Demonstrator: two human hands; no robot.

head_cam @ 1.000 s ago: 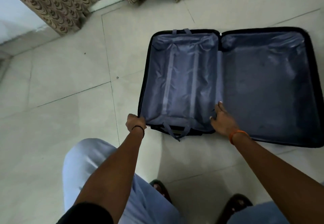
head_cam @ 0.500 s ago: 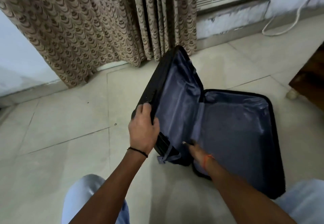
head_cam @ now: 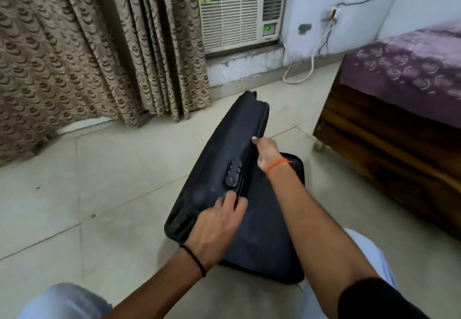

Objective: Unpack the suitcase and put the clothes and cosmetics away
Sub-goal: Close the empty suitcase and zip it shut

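A dark navy suitcase (head_cam: pixel 224 139) lies on the tiled floor, its left half folded over the right half (head_cam: pixel 264 246) and tilted, with a narrow gap along the zip edge. A combination lock (head_cam: pixel 233 174) sits on the raised half near that edge. My left hand (head_cam: pixel 217 221) rests on the raised half's near end, fingers curled over its rim. My right hand (head_cam: pixel 268 152) grips the same rim farther along, thumb on top. The inside is hidden; no clothes or cosmetics show.
A patterned curtain (head_cam: pixel 74 56) hangs at the back left, with a window air conditioner (head_cam: pixel 234 9) beside it. A bed with a purple cover (head_cam: pixel 409 69) on a wooden frame (head_cam: pixel 374 144) stands at the right. A white cable (head_cam: pixel 309 66) loops on the floor.
The suitcase lay wide open and empty; my hands swung its left half up and over onto the right half. My right hand moved from the inside to the lid's rim.
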